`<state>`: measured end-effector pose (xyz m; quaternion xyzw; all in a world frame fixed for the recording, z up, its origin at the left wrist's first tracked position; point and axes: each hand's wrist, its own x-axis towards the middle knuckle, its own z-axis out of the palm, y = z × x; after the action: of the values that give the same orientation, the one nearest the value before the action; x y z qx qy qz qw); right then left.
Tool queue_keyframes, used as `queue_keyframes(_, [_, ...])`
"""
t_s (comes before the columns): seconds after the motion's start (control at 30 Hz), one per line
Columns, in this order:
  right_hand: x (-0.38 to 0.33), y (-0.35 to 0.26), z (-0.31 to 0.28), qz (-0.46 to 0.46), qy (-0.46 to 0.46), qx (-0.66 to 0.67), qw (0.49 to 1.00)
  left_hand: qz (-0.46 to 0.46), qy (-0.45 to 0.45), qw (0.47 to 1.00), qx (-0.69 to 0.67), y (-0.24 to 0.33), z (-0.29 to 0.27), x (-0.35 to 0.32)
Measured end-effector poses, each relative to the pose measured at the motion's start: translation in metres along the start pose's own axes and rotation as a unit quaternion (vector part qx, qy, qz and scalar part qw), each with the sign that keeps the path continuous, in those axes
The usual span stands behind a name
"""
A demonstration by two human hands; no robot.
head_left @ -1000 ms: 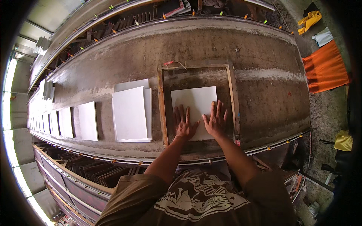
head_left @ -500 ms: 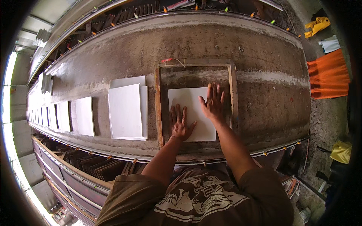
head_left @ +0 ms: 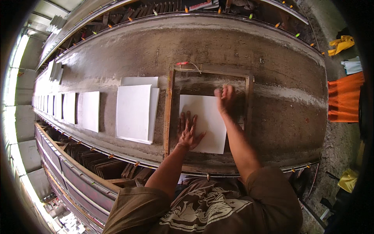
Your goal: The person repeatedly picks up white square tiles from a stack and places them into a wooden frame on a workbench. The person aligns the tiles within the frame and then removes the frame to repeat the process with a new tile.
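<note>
A white rectangular sheet (head_left: 210, 130) lies flat on a long brown table, inside an open wooden frame (head_left: 169, 109). Spread across the sheet's left edge, my left hand (head_left: 187, 132) rests flat with its fingers apart. At the sheet's upper right corner is my right hand (head_left: 225, 97), slightly blurred, its fingers curled into a fist. I see nothing in it; whether it touches the sheet or hovers over it, I cannot tell. A red piece with a pale cord (head_left: 182, 63) lies on the frame's top bar.
Left of the frame sits a small stack of white sheets (head_left: 133, 113), with a single sheet (head_left: 91, 111) and a row of others beyond. Small coloured clips line the table's edges. Slatted racks (head_left: 105, 167) stand alongside. Orange cloth (head_left: 344, 99) and yellow items lie at the right.
My right hand has gone from lying flat with spread fingers to a curled fist near the sheet's top corner. My left hand stays on the sheet. The whole view has shifted and turned slightly.
</note>
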<state>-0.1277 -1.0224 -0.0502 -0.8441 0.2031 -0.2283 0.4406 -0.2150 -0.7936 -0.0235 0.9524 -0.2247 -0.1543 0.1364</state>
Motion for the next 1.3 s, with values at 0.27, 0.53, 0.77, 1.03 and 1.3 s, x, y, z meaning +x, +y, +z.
queue_keyframes(0.27, [-0.061, 0.001, -0.023, 0.020, -0.070, 0.144, 0.987, 0.009, 0.043, 0.999, -0.003, -0.001, 0.000, -0.001])
queue_keyframes(0.53, [-0.177, -0.025, -0.062, -0.008, -0.145, 0.207, 0.968, 0.004, 0.045, 0.999, 0.003, -0.002, 0.008, 0.000])
queue_keyframes(0.77, [-0.172, -0.002, -0.046, 0.056, -0.141, 0.181, 0.972, -0.001, 0.048, 0.999, 0.001, 0.002, 0.002, 0.000])
queue_keyframes(1.03, [-0.047, -0.031, 0.046, 0.104, -0.116, 0.233, 0.960, 0.004, 0.054, 0.998, -0.012, -0.001, 0.006, -0.001])
queue_keyframes(1.3, [-0.035, -0.061, 0.141, 0.053, -0.173, 0.308, 0.934, -0.005, 0.013, 1.000, 0.015, -0.002, -0.001, -0.003])
